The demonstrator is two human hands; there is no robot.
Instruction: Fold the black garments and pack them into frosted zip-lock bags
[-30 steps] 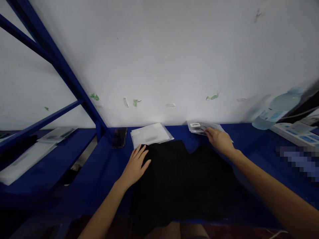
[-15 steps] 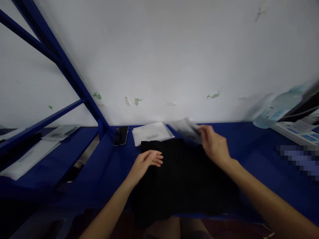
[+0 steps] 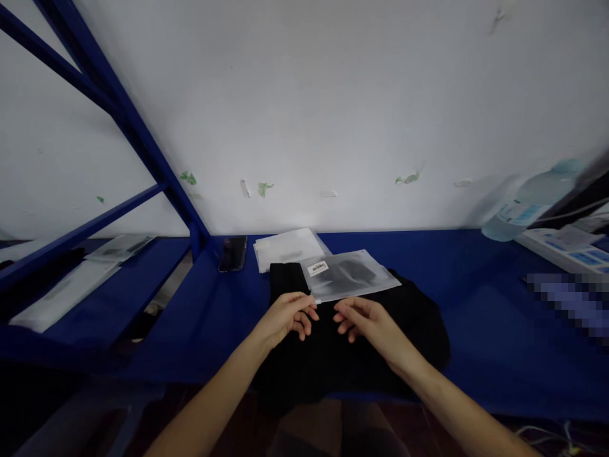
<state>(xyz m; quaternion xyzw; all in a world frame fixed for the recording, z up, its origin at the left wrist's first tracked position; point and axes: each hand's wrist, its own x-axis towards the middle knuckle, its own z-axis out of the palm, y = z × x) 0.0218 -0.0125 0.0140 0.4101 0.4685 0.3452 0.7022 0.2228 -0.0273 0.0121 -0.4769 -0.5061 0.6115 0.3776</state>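
Note:
A clear zip bag (image 3: 354, 274) with a barcode label lies on a folded black garment (image 3: 295, 355). My left hand (image 3: 290, 316) pinches the white slider at the bag's near left corner, its other fingers loosely curled. Just below the bag's near edge is my right hand (image 3: 368, 322), fingers bent and apart, with nothing visible in them. The garment spreads beneath both hands and reaches the front of the blue table (image 3: 480, 304).
Behind the garment lies a stack of white bags (image 3: 288, 247), with a phone (image 3: 233, 252) on its left. A large bottle (image 3: 518, 206) stands at the right against the wall. A blue metal frame (image 3: 143, 149) rises on the left, with plastic packages (image 3: 71, 295) beyond it.
My right hand has brought the zip bag down onto the garment and moved left, its fingers now off the bag. My left hand has moved slightly right to the bag's slider.

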